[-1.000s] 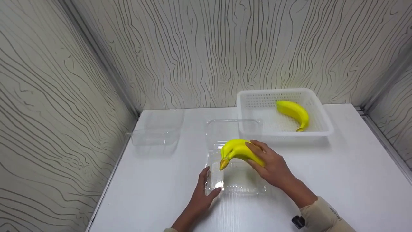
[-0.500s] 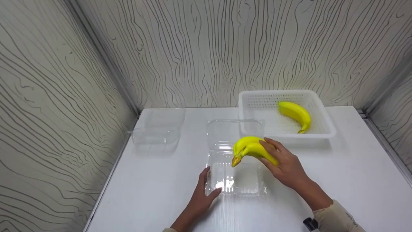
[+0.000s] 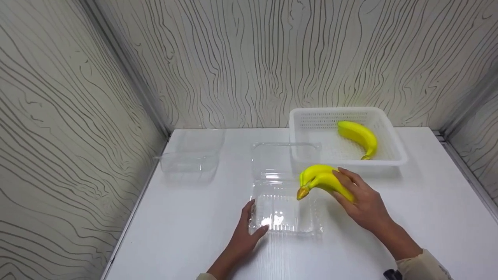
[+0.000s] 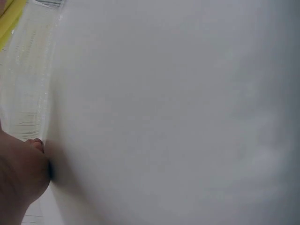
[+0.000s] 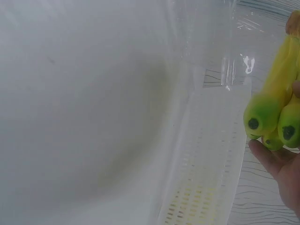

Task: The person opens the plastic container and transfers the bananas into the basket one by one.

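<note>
My right hand [image 3: 360, 200] grips a bunch of yellow bananas [image 3: 321, 179] and holds it above the right edge of an open clear plastic clamshell box [image 3: 286, 212] on the white table. In the right wrist view the green banana tips [image 5: 272, 117] sit against my fingers [image 5: 276, 161]. My left hand [image 3: 247, 231] rests flat against the box's front left corner with its fingers straight; the left wrist view shows that hand [image 4: 18, 178] beside the clear plastic box [image 4: 28, 84].
A white perforated basket [image 3: 383, 153] at the back right holds a single banana [image 3: 360, 136]. A second clear plastic box [image 3: 190, 159] stands at the back left. Patterned walls close in the table on three sides.
My right hand has carried the banana bunch to the right, from over the box's middle to its right edge. The left hand has stayed at the box's corner.
</note>
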Tool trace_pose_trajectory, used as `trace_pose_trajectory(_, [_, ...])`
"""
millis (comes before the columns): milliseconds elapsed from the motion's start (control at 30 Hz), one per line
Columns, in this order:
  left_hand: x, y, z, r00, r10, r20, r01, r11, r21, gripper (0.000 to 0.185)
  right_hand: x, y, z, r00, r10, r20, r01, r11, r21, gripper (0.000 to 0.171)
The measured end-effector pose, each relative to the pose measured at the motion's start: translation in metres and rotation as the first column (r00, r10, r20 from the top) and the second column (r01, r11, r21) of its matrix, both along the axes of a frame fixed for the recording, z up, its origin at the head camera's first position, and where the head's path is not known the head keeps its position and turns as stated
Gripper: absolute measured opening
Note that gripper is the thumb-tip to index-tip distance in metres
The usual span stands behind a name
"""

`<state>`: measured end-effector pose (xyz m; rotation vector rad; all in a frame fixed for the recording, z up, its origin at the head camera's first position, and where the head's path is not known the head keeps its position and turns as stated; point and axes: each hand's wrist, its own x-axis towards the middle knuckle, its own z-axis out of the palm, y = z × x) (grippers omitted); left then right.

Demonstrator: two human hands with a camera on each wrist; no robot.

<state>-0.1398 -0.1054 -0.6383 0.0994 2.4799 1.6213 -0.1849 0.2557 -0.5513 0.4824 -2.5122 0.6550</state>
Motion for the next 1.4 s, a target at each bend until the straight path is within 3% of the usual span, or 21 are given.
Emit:
trace_pose_trajectory(533, [0.0,0.002,0.002,1.0,-0.005,-0.004,0.005,1.0,0.0,0.09,-0.001,0.04,0.008,0.998,-0.064,-0.001,0.064,0.995,-0.073,0.071])
trace_pose_trajectory(833, [0.0,0.002,0.001,1.0,0.001,-0.009,-0.001,1.0,-0.005,0.091,-0.005,0.044,0.012,0.996,-0.071,0.044,0.076,0.99,-0.122,0.064])
trace_pose_trajectory(1200, [0.0,0.002,-0.002,1.0,0.002,-0.023,-0.002,1.0,0.005,0.09,-0.017,0.049,0.018,0.994,-0.106,0.035,0.11,0.985,-0.132,0.063])
trace_pose_trajectory(1400, [-0.001,0.003,-0.002,1.0,0.012,0.019,-0.012,1.0,-0.004,0.091,-0.025,0.049,0.025,0.987,-0.152,0.058,0.16,0.972,-0.174,0.065])
